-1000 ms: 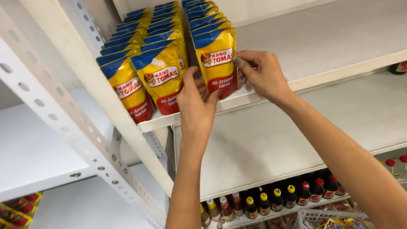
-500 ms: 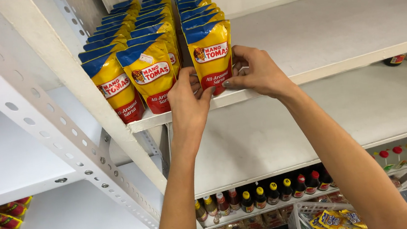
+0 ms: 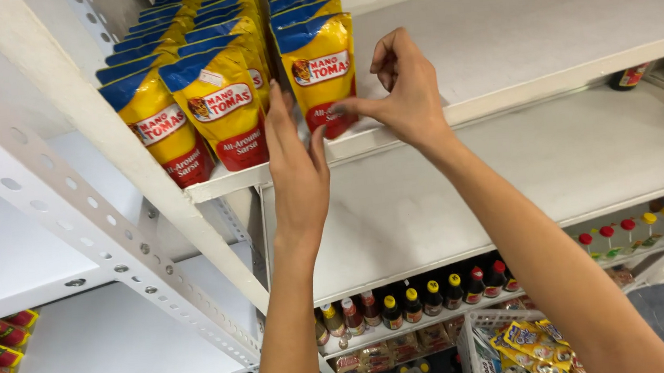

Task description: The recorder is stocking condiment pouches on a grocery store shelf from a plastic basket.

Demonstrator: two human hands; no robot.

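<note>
Three rows of glossy stand-up sauce pouches, yellow with blue tops and red bottoms, stand front to back at the left end of a white painted metal shelf, and the work in hand is at the front pouch of the right row. That pouch stands upright at the very lip of the shelf, just beside the front pouch of the middle row, which leans a little to the left, as does the front pouch of the left row beyond it. The right hand is at the lower right corner of the right-row pouch, thumb and forefinger drawn together toward its red base with the other fingers curled in; whether they actually pinch the edge or only touch it is hard to tell from this angle. The left hand is flat and open, fingers straight and pointing up, in the gap between the middle and right front pouches, seemingly brushing them but gripping nothing. Judging by how things lie, the rows are already filled and squared to the edge, with only small straightening of the front faces left; the long stretch of shelf to the right is bare. Lower down, a row of dark bottles with coloured caps lines another shelf.
</note>
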